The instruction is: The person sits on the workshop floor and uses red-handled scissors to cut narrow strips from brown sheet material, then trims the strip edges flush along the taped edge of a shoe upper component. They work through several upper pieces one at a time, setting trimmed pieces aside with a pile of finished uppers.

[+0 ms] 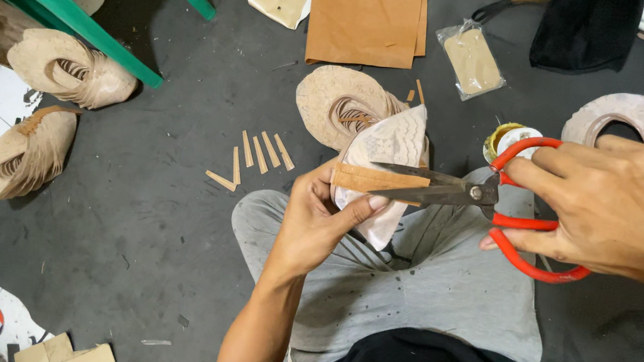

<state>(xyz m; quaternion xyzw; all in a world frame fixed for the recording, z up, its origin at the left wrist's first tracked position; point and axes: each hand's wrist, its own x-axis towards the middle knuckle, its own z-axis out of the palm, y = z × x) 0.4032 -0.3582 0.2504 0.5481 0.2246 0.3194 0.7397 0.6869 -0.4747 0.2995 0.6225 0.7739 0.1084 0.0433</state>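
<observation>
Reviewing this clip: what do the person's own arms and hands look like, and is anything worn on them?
Both are bare. The left hand and its forearm show no glove, sleeve, watch or ring, up to where the frame cuts the arm near the elbow. The right hand is also ungloved and without visible rings; its wrist leaves the frame uncovered.

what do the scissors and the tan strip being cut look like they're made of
Scissors: dark, dull metal blades, grey and unpolished; red loop handles, probably plastic or coated, smooth with a slight sheen. Tan strip: flat, matte and stiff-edged like thin leather or faux leather, the same brown as the folded sheet; which one cannot be told.
</observation>
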